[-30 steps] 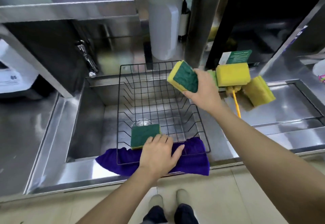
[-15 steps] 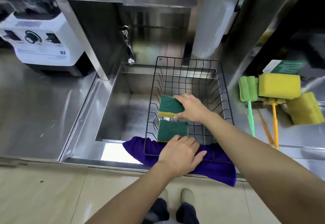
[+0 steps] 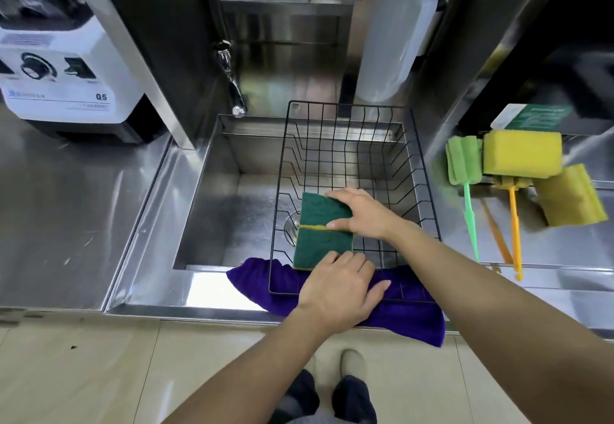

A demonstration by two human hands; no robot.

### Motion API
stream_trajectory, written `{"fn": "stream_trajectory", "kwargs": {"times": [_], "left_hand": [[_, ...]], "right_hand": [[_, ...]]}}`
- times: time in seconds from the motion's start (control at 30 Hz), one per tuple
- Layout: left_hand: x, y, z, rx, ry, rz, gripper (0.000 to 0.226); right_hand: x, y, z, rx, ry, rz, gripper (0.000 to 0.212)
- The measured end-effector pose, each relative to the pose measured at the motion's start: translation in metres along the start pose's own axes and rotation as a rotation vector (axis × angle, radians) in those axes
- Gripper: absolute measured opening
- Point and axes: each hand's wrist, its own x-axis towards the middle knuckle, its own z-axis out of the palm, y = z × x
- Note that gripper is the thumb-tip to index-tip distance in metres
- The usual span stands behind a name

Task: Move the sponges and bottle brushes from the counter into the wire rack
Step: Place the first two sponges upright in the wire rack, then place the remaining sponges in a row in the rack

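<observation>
A black wire rack (image 3: 349, 131) sits in the steel sink. Two green-topped sponges lie edge to edge in its near left part. My right hand (image 3: 362, 212) grips the far sponge (image 3: 324, 210) from its right side. The near sponge (image 3: 320, 247) lies flat, and my left hand (image 3: 339, 287) rests palm down on the rack's front rim, its fingertips at that sponge's near edge. On the counter to the right lie a yellow sponge (image 3: 521, 154), a second yellow sponge (image 3: 569, 196), a green bottle brush (image 3: 466, 184) and an orange bottle brush (image 3: 514, 220).
A purple cloth (image 3: 408, 310) hangs over the sink's front edge under the rack. A faucet (image 3: 231, 81) stands behind the sink, a white bottle (image 3: 395, 31) behind the rack, a white blender base (image 3: 56, 74) on the left counter. A green and white box (image 3: 531, 117) lies behind the sponges.
My right hand carried a sponge from above the counter into the rack and lowered it flat beside the first one. My left hand stayed on the rack's front rim.
</observation>
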Motion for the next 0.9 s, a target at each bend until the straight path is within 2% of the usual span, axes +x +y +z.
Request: {"fn": "stream_trajectory", "kwargs": {"times": [0.17,0.37,0.47,0.63,0.73,0.8,0.9], "left_hand": [[0.000,0.002,0.000,0.016,-0.031,-0.010,0.045],[0.006,0.003,-0.003,0.000,-0.129,-0.006,0.047],[0.015,0.011,-0.005,-0.011,-0.203,0.005,0.053],[0.030,0.037,0.003,0.011,-0.281,0.073,0.075],[0.037,0.050,0.008,0.018,-0.297,0.072,0.082],[0.043,0.056,0.011,0.036,-0.333,0.059,0.082],[0.050,0.065,0.013,0.065,-0.402,0.021,0.068]], "right_hand": [[0.002,-0.003,0.008,-0.058,0.075,-0.026,0.064],[-0.002,-0.003,0.004,-0.179,0.043,-0.021,0.067],[-0.010,-0.001,-0.004,-0.207,0.123,-0.007,0.064],[-0.038,0.018,-0.040,-0.100,0.350,0.023,0.046],[-0.059,0.045,-0.066,-0.061,0.580,0.112,0.032],[-0.074,0.068,-0.080,0.007,0.771,0.204,0.027],[-0.097,0.101,-0.097,0.108,1.001,0.383,0.030]]}}
